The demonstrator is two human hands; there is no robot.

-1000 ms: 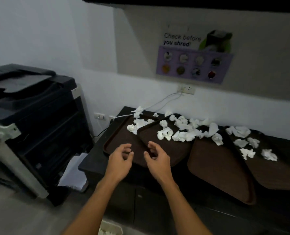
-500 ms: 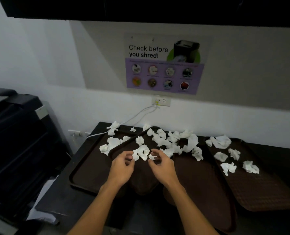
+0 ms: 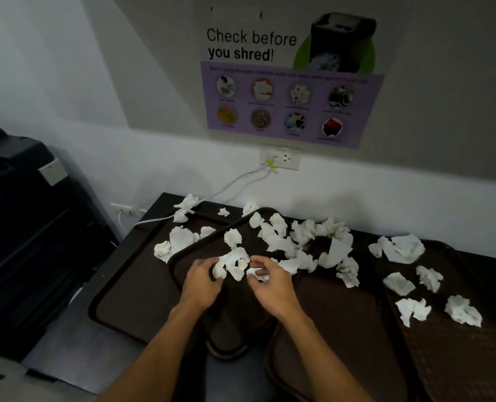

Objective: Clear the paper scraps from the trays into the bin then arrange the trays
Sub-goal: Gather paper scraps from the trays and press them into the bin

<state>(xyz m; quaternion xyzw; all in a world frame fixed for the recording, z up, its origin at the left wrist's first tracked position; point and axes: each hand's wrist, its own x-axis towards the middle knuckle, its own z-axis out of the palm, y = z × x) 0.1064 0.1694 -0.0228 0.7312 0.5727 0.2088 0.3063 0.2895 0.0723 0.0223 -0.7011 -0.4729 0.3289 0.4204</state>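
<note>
Several dark brown trays overlap on a black counter: a left tray (image 3: 130,288), a tilted second tray (image 3: 235,323) lying over it, a third tray (image 3: 336,329) and a right tray (image 3: 458,343). Crumpled white paper scraps are strewn across their far halves. My left hand (image 3: 200,281) curls its fingers around a large crumpled scrap (image 3: 232,264) on the second tray. My right hand (image 3: 270,282) pinches a smaller scrap (image 3: 257,274) beside it. The bin is out of view.
A large black copier (image 3: 29,227) stands to the left of the counter. A wall socket (image 3: 280,159) with white cables sits above the counter's back edge, under a shredding poster (image 3: 287,79). More scraps (image 3: 406,248) lie on the right tray.
Both hands moved forward from the near edge of the trays onto the scraps and closed on them. The camera moved nearer and tilted down.
</note>
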